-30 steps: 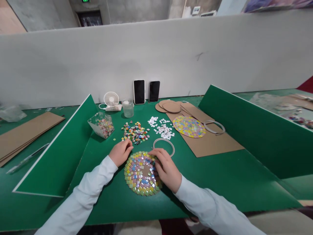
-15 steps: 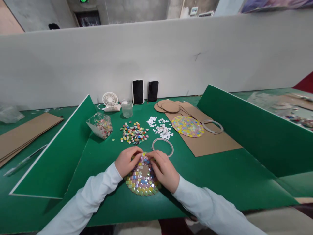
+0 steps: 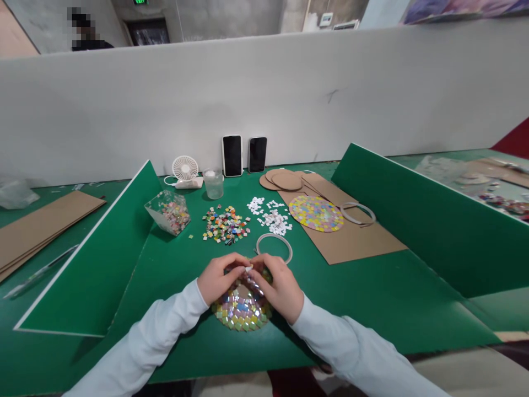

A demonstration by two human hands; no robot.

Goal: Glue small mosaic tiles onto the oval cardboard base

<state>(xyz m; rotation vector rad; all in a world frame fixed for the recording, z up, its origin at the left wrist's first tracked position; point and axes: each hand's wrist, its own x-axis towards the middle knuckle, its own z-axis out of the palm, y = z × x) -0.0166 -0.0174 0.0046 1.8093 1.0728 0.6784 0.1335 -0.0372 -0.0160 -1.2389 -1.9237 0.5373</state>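
Note:
Both hands meet above the far part of a round mosaic disc (image 3: 242, 317), covered in shiny coloured tiles with a bare brown patch near its middle. Between the fingertips is a small white piece (image 3: 248, 268). My left hand (image 3: 219, 277) pinches it from the left with thumb and forefinger. Closed against its other side is my right hand (image 3: 280, 285), its fingers curled over the disc's right part. A pale ring (image 3: 290, 246) lies just beyond the right hand. Loose coloured tiles (image 3: 226, 225) and white squares (image 3: 276, 221) are spread farther back.
A finished-looking mosaic disc (image 3: 316, 213) and another ring (image 3: 359, 205) rest on cardboard (image 3: 355, 242). Behind are cardboard discs (image 3: 287, 180), two phones (image 3: 232, 156), a cup (image 3: 214, 184), a fan (image 3: 185, 168) and a tile bag (image 3: 168, 212). Green dividers (image 3: 93, 262) flank the workspace.
My hands have come closer together over the disc's far edge, and a white piece now shows between the fingertips. A person has risen into view behind the partition.

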